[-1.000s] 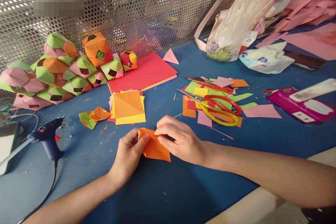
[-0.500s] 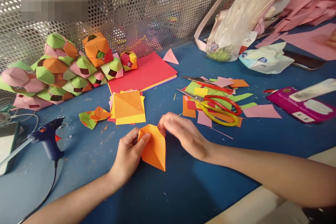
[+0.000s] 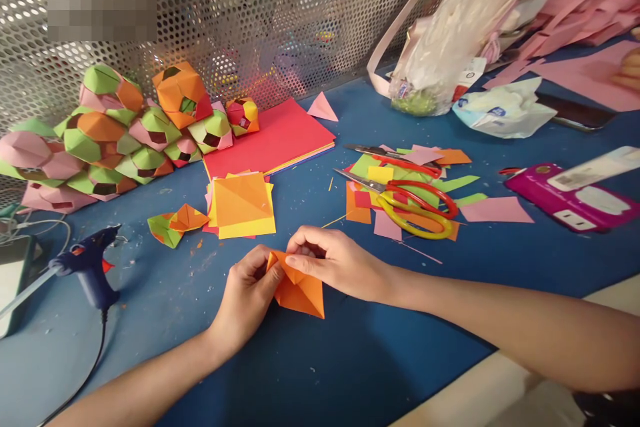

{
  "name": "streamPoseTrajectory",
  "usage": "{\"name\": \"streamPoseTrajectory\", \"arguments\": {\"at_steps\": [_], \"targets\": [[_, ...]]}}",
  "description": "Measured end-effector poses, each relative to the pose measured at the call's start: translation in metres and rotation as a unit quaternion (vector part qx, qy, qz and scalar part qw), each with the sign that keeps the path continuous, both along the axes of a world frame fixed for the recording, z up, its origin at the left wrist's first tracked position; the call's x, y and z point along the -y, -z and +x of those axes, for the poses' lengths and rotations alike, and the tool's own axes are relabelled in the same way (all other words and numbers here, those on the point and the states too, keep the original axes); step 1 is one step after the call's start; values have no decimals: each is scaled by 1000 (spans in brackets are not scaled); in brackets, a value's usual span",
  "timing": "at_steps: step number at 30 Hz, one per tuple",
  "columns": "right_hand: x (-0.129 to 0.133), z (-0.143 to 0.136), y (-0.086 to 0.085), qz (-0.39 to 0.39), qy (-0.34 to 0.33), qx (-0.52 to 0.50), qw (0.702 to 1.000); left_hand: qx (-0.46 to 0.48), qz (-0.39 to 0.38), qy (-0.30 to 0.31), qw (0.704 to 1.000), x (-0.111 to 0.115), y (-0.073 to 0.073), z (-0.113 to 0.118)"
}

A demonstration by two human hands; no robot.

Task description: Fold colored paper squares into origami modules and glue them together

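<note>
An orange sheet of origami paper (image 3: 305, 295), partly folded, is held between my two hands above the blue table. My left hand (image 3: 250, 290) pinches its left edge between thumb and fingers. On the upper edge, my right hand (image 3: 340, 263) grips a folded-over flap, its thumb lying on top and the other fingertips partly hidden behind. Just beyond my hands lies a stack of square papers (image 3: 245, 205), orange and yellow uppermost. Two small folded pieces, one green and orange (image 3: 166, 230) and one orange (image 3: 189, 217), rest left of the stack.
Two scissors (image 3: 415, 207) lie on coloured scraps to the right. A blue glue gun (image 3: 93, 267) with its cord stands at left. Folded paper balls (image 3: 100, 140) are piled against the perforated metal screen (image 3: 240, 20), beside red sheets (image 3: 280, 137). Another person's hand (image 3: 629, 70) shows far right.
My right hand has moved left and down onto the orange paper and now grips its top edge, folding it over. The paper's lower corner has shifted slightly right.
</note>
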State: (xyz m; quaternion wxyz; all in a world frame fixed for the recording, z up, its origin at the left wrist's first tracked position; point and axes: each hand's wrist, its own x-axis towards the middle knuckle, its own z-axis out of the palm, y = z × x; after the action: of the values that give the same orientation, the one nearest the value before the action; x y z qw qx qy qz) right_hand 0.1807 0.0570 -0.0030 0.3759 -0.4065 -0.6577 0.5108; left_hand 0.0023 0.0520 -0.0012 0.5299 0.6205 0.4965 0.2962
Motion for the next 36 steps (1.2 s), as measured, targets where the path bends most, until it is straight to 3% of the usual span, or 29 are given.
{"name": "streamPoseTrajectory", "arguments": {"at_steps": [6,12,20,29,36], "targets": [[-2,0,8,178,28,68,981,-12,12,12,1000,0,-2,1],[-3,2,14,287,34,112,951,2,33,27,999,-1,-6,2],[-4,4,17,332,28,134,933,3,25,32,999,-2,-4,0],[-2,3,16,319,18,130,939,-5,46,35,998,-3,3,1],[-1,-5,7,355,24,107,928,-54,109,57,991,2,-2,4]]}}
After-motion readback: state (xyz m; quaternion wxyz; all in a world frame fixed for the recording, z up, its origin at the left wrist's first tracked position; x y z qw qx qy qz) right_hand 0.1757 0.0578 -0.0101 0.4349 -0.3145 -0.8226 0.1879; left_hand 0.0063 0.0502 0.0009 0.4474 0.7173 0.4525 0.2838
